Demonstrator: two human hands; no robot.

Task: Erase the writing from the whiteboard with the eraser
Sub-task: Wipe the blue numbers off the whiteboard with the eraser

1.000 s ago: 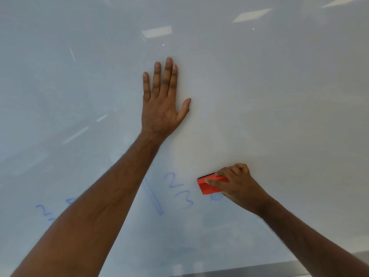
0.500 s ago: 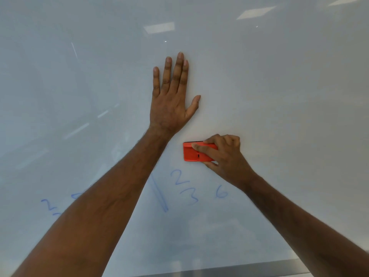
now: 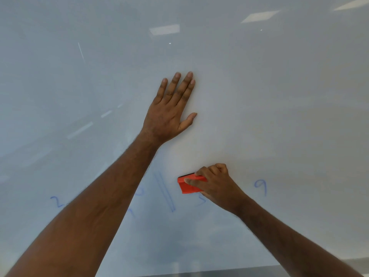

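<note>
Right hand grips the red eraser, fingers curled over its top edge and thumb across its red face; eraser pressed to the whiteboard, low on the board, just right of a blue vertical stroke and over the blue writing there. Left hand lies flat on the board above, fingers straight and together, thumb out, holding nothing; judged to be bracing the body.

Handling, as judgement: eraser looks a small, light block with a hard red body; a dark strip shows along its upper edge, likely the felt pad; stiff enough to take a firm press, unlikely to break. Best held as now, across the short sides, pad flat to the board; tilted on an edge it would wipe only a thin line. Board looks glossy and smooth, throwing back ceiling lights; eraser should slide easily, and a braced palm might slip on it.

Writing that can be read: a blue "9" to the right of the right hand; a blue "2" far left, partly cut off by the left forearm; a fragment below the eraser, too little showing to read; faint blue marks beside the left forearm, unreadable. No brand or label seen on eraser or board.

Several marks still on the board; job judged partway.
</note>
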